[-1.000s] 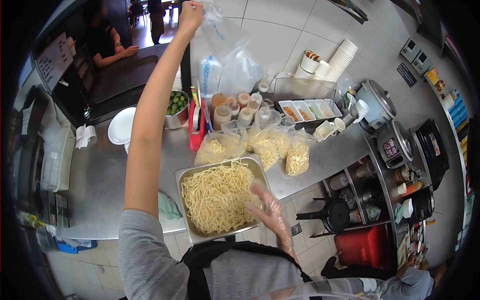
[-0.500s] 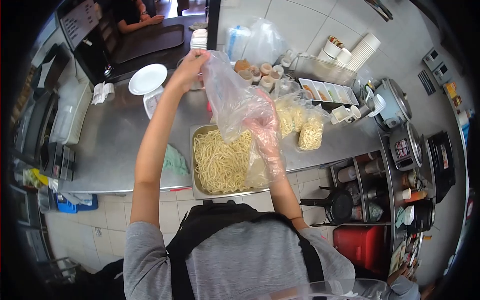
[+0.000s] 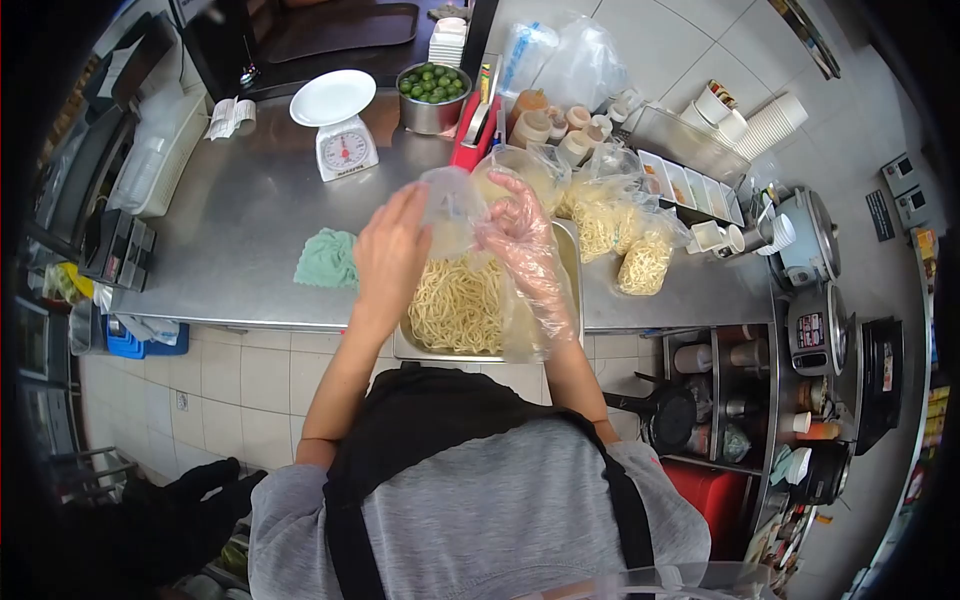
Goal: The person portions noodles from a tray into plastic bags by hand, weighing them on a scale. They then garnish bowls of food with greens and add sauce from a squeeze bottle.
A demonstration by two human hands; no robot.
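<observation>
A clear plastic bag (image 3: pixel 452 212) hangs between my two hands, above a metal tray (image 3: pixel 572 262) of pale noodles (image 3: pixel 455 310). My left hand (image 3: pixel 392 240) is bare and closed at the bag's left side; its fingertips are partly hidden. My right hand (image 3: pixel 525 250) wears a loose clear plastic glove and has its thumb and fingers curled at the bag's right edge. Right of the tray, bagged noodles (image 3: pixel 645 266) stand on the steel counter (image 3: pixel 240 230).
Behind the tray are a white scale (image 3: pixel 346 148) with a plate, a pot of green limes (image 3: pixel 432 88) and sauce bottles (image 3: pixel 533 128). A green cloth (image 3: pixel 326 257) lies left. Condiment trays (image 3: pixel 690 187) and cookers (image 3: pixel 810 235) stand right.
My left hand has come down and nearer to my right hand, and the bag is lower and more bunched. The view has shifted, showing the scale and limes.
</observation>
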